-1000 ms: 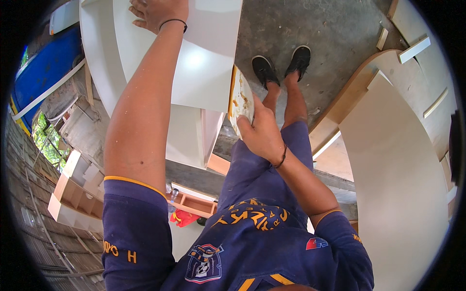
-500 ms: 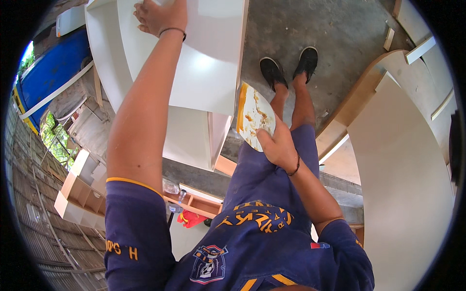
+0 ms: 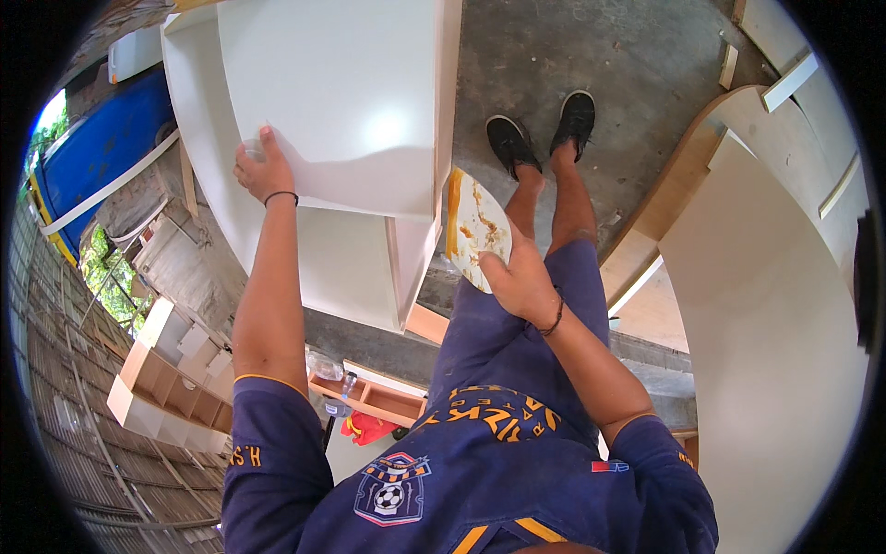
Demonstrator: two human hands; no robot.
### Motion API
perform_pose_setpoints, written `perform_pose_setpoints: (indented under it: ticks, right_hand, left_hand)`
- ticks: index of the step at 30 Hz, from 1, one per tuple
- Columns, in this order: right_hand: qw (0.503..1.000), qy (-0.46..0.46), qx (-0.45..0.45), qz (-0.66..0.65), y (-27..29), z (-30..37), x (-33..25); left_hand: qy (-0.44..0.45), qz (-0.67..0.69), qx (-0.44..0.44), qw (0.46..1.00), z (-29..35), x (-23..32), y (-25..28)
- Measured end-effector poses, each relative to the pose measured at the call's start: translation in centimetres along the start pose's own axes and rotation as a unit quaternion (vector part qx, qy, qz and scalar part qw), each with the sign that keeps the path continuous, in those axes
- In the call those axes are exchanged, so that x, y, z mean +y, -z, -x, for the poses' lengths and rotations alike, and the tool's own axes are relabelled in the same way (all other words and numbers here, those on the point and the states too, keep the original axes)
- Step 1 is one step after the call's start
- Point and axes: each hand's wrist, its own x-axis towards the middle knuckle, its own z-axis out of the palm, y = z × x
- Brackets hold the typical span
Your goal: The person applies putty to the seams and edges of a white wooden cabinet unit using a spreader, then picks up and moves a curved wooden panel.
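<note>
Closest to the camera is the person's blue shirt, and two bare arms reach out from it. The right hand (image 3: 521, 286) sits just above the middle of the picture, and its grip is clamped on the lower edge of a small round sanding pad (image 3: 478, 229) that looks pale and has brown smears on it. The pad is held up on its edge, in the air, just at 3 o'clock from the side of the white cabinet (image 3: 369, 120), close to it, but I cannot tell if it touches. The left hand (image 3: 266, 171) is farther up, at about 10 o'clock, lying on the big white front panel with its fingers curled over something small and clear; I cannot tell what that is, or how tight the grip is. My guess is that the rubbing work on the cabinet is somewhere in the middle: the big face looks smooth and shiny, the pad is already dirty, and the narrow side edge by the pad looks like the part left to do. Farther off, two black shoes (image 3: 544, 134) stand on the grey concrete floor (image 3: 637, 83) at 12 o'clock. A curved pale board (image 3: 775, 305) leans at 3 o'clock. Little wooden shelf boxes (image 3: 166, 379) sit low at 8 o'clock.
</note>
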Motion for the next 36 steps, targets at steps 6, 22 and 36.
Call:
perform_pose_setpoints:
  ticks: [6,22,36]
  right_hand:
    - [1.000,0.000,0.012,0.009,0.9,0.2,-0.6]
    - [0.999,0.027,-0.042,0.008,1.6,1.8,-1.1]
    - [0.983,0.063,0.064,-0.159,8.2,-3.8,0.9]
  left_hand:
    - [0.016,-0.004,-0.008,1.000,2.3,1.6,-0.5]
    - [-0.049,0.084,0.003,0.995,4.8,15.0,-3.2]
    - [-0.012,0.018,-0.020,1.000,4.8,15.7,-2.4]
